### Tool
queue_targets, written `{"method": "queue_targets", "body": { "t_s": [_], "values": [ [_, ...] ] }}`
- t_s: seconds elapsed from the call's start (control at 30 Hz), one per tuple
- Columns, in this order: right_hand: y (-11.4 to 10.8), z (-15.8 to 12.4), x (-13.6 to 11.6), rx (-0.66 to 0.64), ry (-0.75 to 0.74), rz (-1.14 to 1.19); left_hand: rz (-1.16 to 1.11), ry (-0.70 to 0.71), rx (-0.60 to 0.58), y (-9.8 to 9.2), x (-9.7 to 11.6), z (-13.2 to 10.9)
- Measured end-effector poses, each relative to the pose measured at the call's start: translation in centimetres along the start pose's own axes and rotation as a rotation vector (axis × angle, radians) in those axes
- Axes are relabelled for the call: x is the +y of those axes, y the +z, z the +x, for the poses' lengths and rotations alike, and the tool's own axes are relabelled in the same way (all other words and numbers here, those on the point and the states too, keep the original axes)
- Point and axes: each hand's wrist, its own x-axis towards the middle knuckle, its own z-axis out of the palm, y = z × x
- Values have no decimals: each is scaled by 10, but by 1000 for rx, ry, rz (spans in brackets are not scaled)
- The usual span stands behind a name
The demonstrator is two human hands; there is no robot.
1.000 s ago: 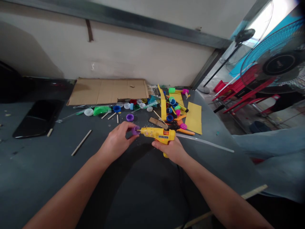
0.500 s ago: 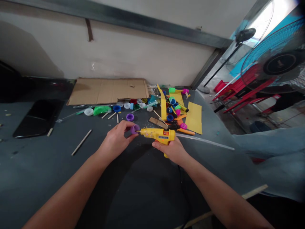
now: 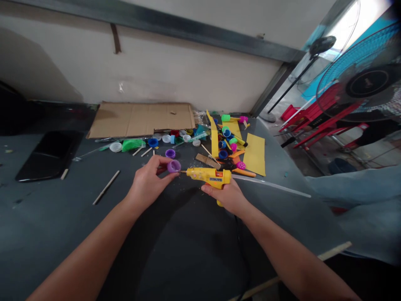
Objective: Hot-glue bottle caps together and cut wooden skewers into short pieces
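Note:
Between the thumb and fingers of my left hand (image 3: 149,182) is a purple bottle cap (image 3: 173,166), its open side turned partly toward me. My right hand (image 3: 230,196) grips a yellow hot glue gun (image 3: 208,177) by its handle, pointing left. The nozzle tip is at the lower right rim of the cap; whether it touches is too small to tell. A long clear glue stick (image 3: 272,185) sticks out of the gun's back. Just behind the held cap, a second purple bottle cap (image 3: 170,154) lies on the dark table.
A cardboard sheet (image 3: 140,120) lies along the wall, with loose caps and short sticks before it. Yellow card (image 3: 254,154) and colourful pieces lie at the right. A black phone (image 3: 46,155) and a thin stick (image 3: 106,187) are left. A fan (image 3: 368,81) stands beyond the table.
My left hand has moved slightly left with the purple cap and tilted it, so more of its inside shows. The glue gun has shifted very little.

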Motion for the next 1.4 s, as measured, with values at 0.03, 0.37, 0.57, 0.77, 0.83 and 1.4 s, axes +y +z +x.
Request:
{"method": "queue_targets", "body": {
  "t_s": [0.03, 0.37, 0.57, 0.77, 0.83, 1.4],
  "values": [
    [0, 0, 0, -2, 6, 3, -4, -19, 2, 0, 1, 0],
    [0, 1, -1, 70, 58, 36, -145, -135, -47, 0, 3, 3],
    [0, 4, 2, 51, 168, 175, -284, -176, -101, -1, 6, 4],
    [-2, 2, 1, -78, 166, 537, -274, -155, -116, 0, 6, 4],
    [-2, 1, 0, -154, 169, 667, -251, -135, -110, 0, 5, 4],
    [-50, 0, -9, -89, 152, 759, -358, -269, 227, -10, -14, 11]
  ]
}}
